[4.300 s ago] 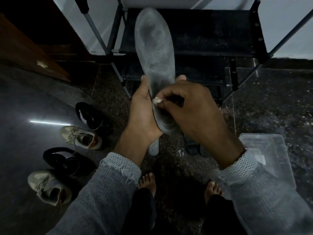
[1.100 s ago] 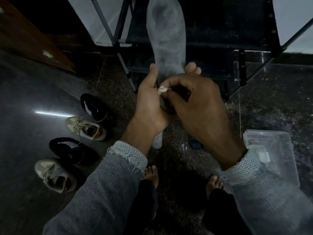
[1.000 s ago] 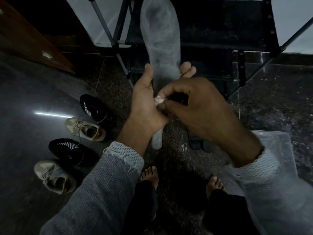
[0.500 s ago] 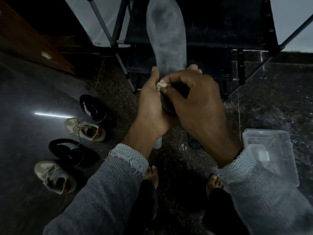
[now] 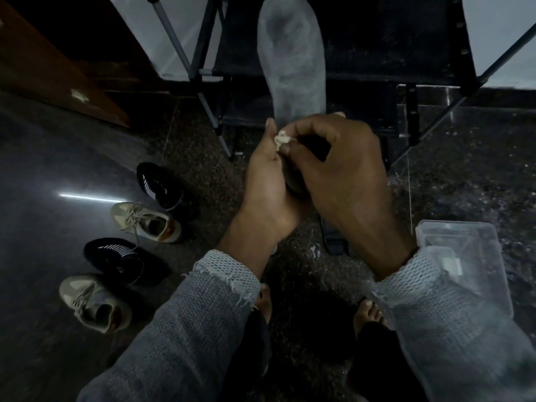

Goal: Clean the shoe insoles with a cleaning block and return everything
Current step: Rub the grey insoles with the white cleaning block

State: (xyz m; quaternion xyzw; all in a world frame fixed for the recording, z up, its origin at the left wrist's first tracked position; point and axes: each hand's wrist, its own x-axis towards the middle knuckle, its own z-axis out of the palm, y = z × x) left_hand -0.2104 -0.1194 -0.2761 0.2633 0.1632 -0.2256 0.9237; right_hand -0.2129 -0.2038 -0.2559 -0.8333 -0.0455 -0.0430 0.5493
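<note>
Grey insole being rubbed with a pale cleaning block, held upright before the black shoe rack.

I am gripping the insole's lower end in my left hand, fingers curled behind it, while my right hand is pinching the block between thumb and forefinger against its surface. A clear plastic box is lying on the floor to my right; four sneakers are sitting to my left.

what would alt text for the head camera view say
A person's left hand holds a gray shoe insole upright while the right hand pinches a small pale cleaning block against it. Four sneakers lie on the dark floor to the left, a clear plastic box to the right.
</note>
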